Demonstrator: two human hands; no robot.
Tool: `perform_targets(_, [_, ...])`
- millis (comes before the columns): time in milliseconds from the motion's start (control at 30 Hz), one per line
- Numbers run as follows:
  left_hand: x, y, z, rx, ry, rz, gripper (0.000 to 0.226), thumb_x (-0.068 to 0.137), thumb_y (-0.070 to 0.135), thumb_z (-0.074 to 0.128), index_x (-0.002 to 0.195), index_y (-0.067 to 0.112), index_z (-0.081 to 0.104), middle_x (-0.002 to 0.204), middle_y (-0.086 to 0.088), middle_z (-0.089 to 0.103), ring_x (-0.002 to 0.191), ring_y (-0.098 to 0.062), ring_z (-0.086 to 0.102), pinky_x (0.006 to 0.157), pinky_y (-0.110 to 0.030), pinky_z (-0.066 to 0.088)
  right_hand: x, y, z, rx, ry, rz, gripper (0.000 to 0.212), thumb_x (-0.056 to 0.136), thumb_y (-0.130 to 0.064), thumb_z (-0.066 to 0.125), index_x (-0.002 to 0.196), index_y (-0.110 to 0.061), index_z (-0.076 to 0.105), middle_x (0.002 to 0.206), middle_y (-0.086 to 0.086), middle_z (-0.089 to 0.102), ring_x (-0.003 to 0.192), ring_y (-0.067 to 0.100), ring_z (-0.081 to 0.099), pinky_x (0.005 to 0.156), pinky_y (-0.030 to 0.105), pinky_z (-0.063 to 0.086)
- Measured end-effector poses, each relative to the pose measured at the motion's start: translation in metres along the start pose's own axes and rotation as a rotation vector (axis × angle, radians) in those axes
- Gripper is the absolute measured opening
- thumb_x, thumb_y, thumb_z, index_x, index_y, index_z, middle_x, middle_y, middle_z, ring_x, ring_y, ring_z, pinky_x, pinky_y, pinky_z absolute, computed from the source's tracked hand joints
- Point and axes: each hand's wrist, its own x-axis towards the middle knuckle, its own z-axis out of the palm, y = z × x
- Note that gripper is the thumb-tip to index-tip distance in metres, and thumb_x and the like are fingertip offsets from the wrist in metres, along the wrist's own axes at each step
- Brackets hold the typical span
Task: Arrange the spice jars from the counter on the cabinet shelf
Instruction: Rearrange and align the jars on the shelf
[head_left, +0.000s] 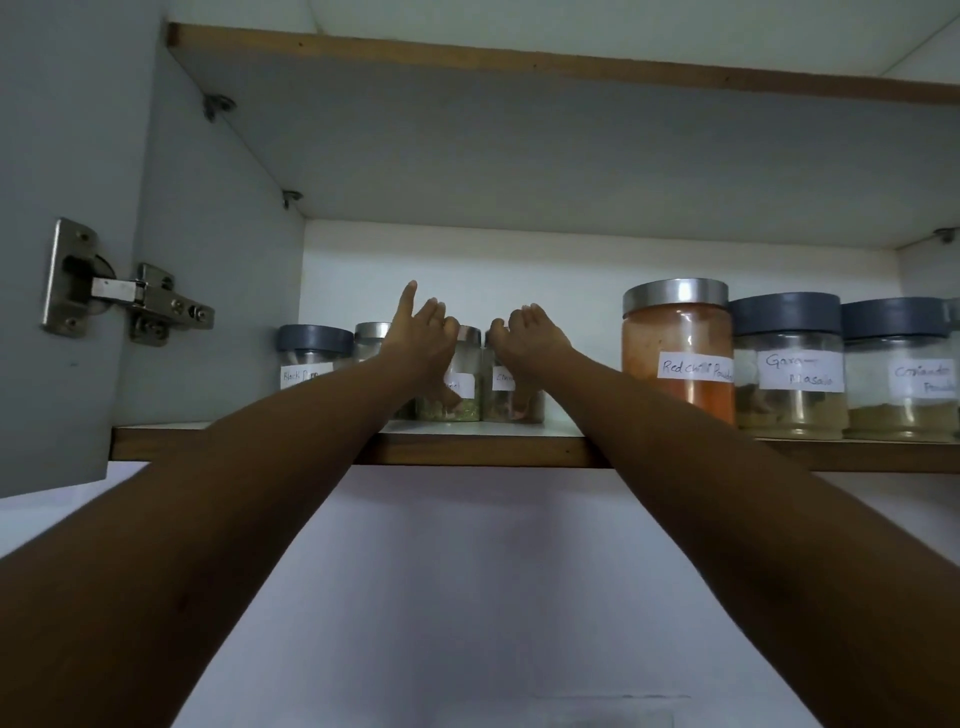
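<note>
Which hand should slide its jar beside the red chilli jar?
Probably the right hand: it holds the small jar nearest the red chilli jar; the left hand holds the green-filled jar farther away.

Bare forearms (260, 457) end in a bare left grip (421, 343) and right grip (530, 340).

Seven spice jars (678, 358), one gripped by the left hand (421, 345), one by the right hand (530, 340), two left of the grip, three right of it, one hinge (130, 296)
</note>
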Motion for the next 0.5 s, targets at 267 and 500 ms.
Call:
perform_targets(267, [-0.032, -0.008, -0.026, -0.124, -0.022, -0.022, 0.083, 0.091, 0.063, 0.034, 0.150, 0.013, 0.006, 0.158, -0.012, 0.010, 0.146, -0.029, 0.003, 0.116, -0.053, 0.001, -0.036, -0.011, -0.026, -0.058, 0.088, -0.003, 0.062, 0.089, -0.031, 0.061, 0.139, -0.006, 0.035, 0.145, 0.019, 0.037, 0.136, 0.035, 0.032, 0.116, 0.046, 0.013])
perform_targets(500, [-0.062, -0.016, -0.077, -0.117, 0.211, 0.054, 0.032, 0.092, 0.036, 0.045, 0.107, 0.017, 0.066, 0.113, -0.004, 0.067, 0.117, -0.022, 0.052, 0.114, -0.046, 0.019, -0.086, 0.000, -0.069, -0.100, 0.466, -0.172, 0.013, 0.082, -0.002, 0.055, 0.090, -0.008, 0.064, 0.091, 0.011, 0.066, 0.093, 0.029, 0.057, 0.080, 0.036, 0.035])
